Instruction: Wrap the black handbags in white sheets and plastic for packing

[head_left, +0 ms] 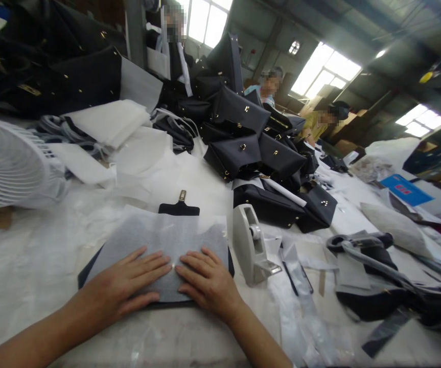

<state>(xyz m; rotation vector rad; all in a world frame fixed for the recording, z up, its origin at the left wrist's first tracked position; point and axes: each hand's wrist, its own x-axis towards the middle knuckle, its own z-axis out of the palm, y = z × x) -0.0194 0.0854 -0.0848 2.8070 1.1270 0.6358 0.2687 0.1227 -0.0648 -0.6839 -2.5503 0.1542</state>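
Note:
A black handbag (86,267) lies flat on the table before me, mostly hidden under a thin translucent white sheet (159,232). Its black flap tab with a gold clasp (182,197) sticks out beyond the far edge of the sheet. My left hand (132,281) rests palm down on the left part of the sheet, fingers stretched. On the right part, my right hand (208,281) is also flat with fingers spread. A small shiny spot shows between the fingertips of both hands. Neither hand grips anything.
A tape dispenser (249,245) stands right of the sheet. Black handbags (239,112) are piled behind it. A white fan (9,163) is at left, near stacked white sheets (109,120). Wrapped straps (381,260) lie at right. Several people (316,125) are in the background.

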